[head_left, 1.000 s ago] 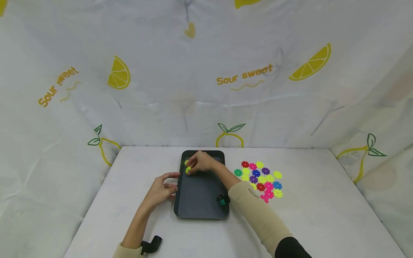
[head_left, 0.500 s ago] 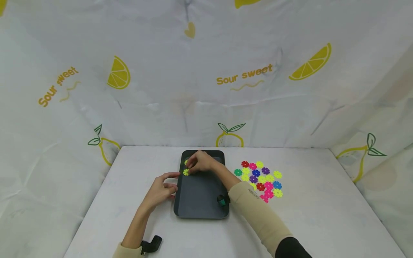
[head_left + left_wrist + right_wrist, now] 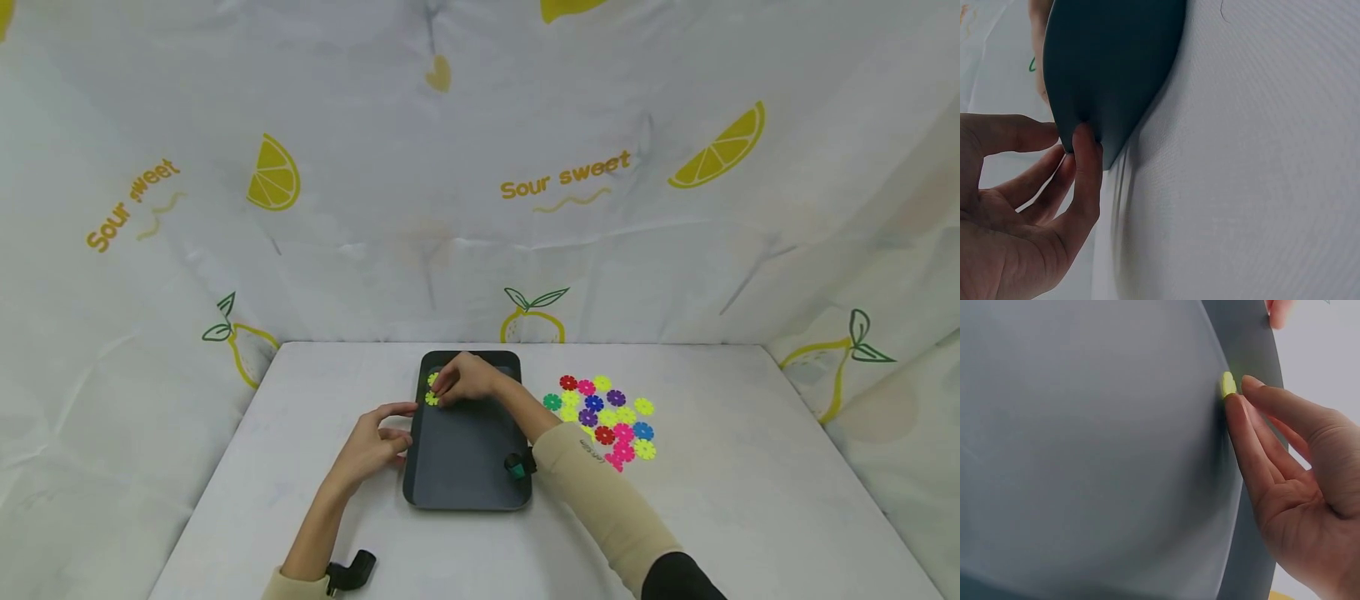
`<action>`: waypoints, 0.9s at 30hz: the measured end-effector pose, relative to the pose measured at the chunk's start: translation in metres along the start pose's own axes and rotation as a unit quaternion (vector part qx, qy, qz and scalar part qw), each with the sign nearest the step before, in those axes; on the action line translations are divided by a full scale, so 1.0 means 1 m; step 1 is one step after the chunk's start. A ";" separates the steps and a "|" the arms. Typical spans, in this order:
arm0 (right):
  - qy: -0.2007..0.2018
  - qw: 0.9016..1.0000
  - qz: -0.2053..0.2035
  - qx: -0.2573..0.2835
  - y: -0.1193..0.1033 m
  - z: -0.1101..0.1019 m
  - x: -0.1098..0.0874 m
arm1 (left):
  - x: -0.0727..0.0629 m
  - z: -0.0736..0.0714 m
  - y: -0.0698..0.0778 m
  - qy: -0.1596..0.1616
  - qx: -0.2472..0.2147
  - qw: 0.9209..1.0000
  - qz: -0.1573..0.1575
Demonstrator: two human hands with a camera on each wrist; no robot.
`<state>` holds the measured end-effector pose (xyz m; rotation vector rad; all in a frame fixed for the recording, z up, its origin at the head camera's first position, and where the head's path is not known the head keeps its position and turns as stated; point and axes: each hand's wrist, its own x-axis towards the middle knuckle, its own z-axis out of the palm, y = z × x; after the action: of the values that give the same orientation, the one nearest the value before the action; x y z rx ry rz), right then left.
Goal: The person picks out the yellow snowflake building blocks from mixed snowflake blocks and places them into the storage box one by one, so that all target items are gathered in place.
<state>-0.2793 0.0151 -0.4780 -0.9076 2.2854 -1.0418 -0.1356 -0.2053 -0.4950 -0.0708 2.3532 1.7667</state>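
A dark grey tray (image 3: pixel 471 467) lies on the white table. Two yellow snowflake building discs rest along its left side, one behind the other. At the nearer yellow disc (image 3: pixel 432 399), my right hand (image 3: pixel 468 377) has its thumb and fingertips right at the edge. In the right wrist view this disc (image 3: pixel 1229 384) lies beside the tray wall, and a small gap shows between thumb and forefinger. The farther disc (image 3: pixel 432 379) is partly covered by the hand. My left hand (image 3: pixel 375 440) holds the tray's left rim, its fingertips (image 3: pixel 1085 134) against the outer wall.
Several snowflake discs in red, pink, yellow, green, blue and purple (image 3: pixel 604 436) are spread on the table (image 3: pixel 720 483) to the right of the tray. My right forearm reaches over the tray's right rim. A lemon-print cloth (image 3: pixel 390 275) hangs behind the table.
The nearer yellow disc, tilted at my right fingertips a second ago, has gone slightly left and now lies flat in the tray. My left hand stays at the rim.
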 end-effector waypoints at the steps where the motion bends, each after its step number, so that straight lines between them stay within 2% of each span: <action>1: 0.000 1.000 -0.001 0.001 0.000 -0.001 0.000 | 0.000 0.000 0.000 0.000 0.000 1.000 0.000; 11: 0.018 0.999 -0.037 0.033 -0.004 -0.019 -0.011 | 0.000 0.000 -0.001 0.001 0.001 1.000 0.005; 20: 0.027 0.996 -0.065 0.061 -0.013 -0.040 -0.031 | -0.001 0.000 -0.003 0.000 -0.002 1.000 0.004; 27: 0.044 0.996 -0.059 0.057 -0.012 -0.058 -0.050 | 0.000 0.001 -0.004 0.004 -0.001 1.000 0.005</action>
<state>-0.2781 0.0734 -0.4270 -0.9768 2.2393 -1.2738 -0.1346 -0.2055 -0.4988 -0.0655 2.3617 1.7761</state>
